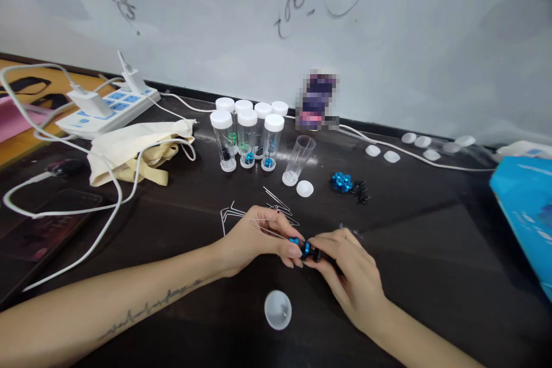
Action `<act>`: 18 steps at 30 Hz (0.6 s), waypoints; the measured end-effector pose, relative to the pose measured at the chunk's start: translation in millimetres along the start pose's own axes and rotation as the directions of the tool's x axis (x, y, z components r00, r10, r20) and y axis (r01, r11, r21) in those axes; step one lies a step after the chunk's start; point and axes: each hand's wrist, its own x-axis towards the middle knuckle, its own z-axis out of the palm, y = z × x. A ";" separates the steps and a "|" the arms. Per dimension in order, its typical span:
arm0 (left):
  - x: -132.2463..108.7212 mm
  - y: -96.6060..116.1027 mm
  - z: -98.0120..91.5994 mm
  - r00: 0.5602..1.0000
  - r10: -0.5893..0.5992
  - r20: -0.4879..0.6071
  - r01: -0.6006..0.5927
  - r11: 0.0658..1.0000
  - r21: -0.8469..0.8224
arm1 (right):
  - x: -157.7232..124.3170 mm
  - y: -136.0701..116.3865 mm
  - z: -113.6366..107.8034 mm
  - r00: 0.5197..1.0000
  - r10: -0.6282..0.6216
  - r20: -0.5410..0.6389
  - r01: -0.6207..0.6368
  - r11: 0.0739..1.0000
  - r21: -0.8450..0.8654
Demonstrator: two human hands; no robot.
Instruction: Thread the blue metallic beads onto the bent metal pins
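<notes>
Just above the dark tabletop, my two hands meet at a small blue-and-black piece. My left hand [271,237] pinches its small blue metal part [294,240]; a thin bent metal rod [271,232] runs along these fingers to the blue part. With thumb and forefinger, my right hand [351,273] grips the black screw-like end [317,255]. How the pieces join is partly hidden by the fingertips. More thin bent rods [235,213] lie behind my left hand. In front of both hands sits a small white cup [278,310] with a tiny metal bit inside.
Capped clear tubes [248,141] holding small parts stand at the back. Beside them are an uncapped tube [301,158], a white cap [305,188], blue parts [342,181] and black screws [361,191]. A power strip [116,109], cables and cloth bag [133,146] are left; a blue package [524,213] right.
</notes>
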 end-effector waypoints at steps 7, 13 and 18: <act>-0.6 0.0 0.8 1.000 -0.021 0.004 0.021 1.000 0.023 | 0.9 -1.1 0.1 0.997 0.024 0.070 -0.025 1.000 0.010; 0.1 -0.5 -0.1 1.000 -0.007 -0.003 0.007 1.000 0.008 | 1.0 -1.1 0.8 0.999 -0.004 0.041 0.005 1.000 -0.025; -0.8 -0.2 1.2 1.000 -0.028 0.005 0.028 0.999 0.029 | 2.3 -1.7 0.7 0.995 0.027 0.097 -0.027 1.000 0.000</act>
